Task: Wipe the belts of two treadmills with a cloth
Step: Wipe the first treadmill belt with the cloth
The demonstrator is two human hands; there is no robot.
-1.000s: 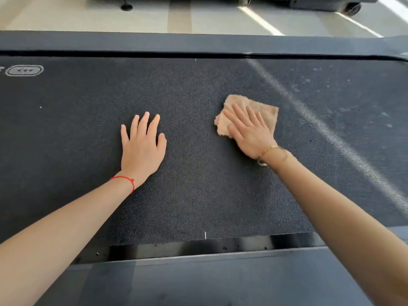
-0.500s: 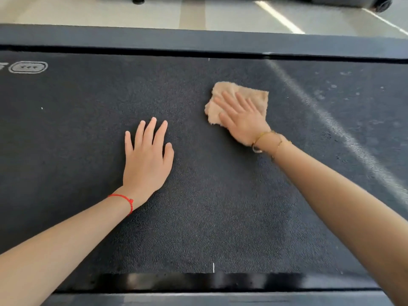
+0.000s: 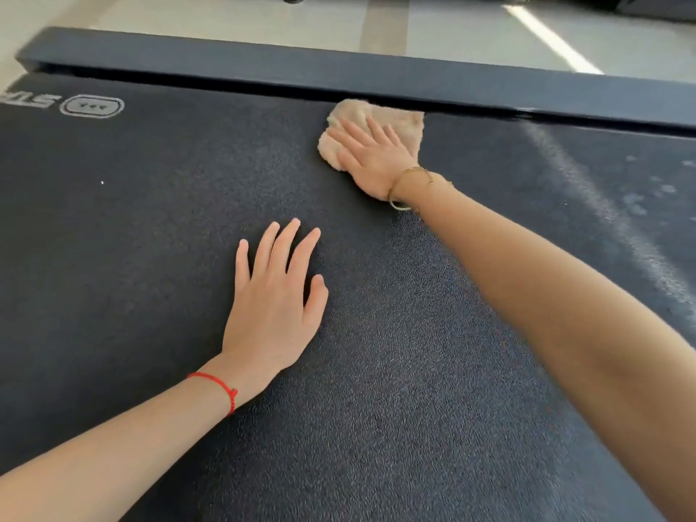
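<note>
Whereas half a second ago the folded beige terry cloth point(image 3: 376, 124) lay near mid-belt, it now touches the dark grey side rail point(image 3: 339, 75) at the far edge of the black textured treadmill belt point(image 3: 376, 408). The right hand point(image 3: 371, 160) has advanced with it — fingers straight, palm pressing the cloth flat against the belt, nothing clenched. The left hand point(image 3: 273, 299) stays flat on the belt nearer the person, fingers slightly spread, grasping nothing. A red string bracelet point(image 3: 222, 389) circles the left wrist; a thin gold bangle point(image 3: 405, 188) circles the right.

A pale dusty streak point(image 3: 602, 212) runs diagonally across the belt to the right of the cloth, with faint blotches beside it. A white printed logo point(image 3: 92, 106) sits at the belt's far left. Beyond the rail lies a light tiled floor point(image 3: 470, 35) — a bright strip of light crosses it.
</note>
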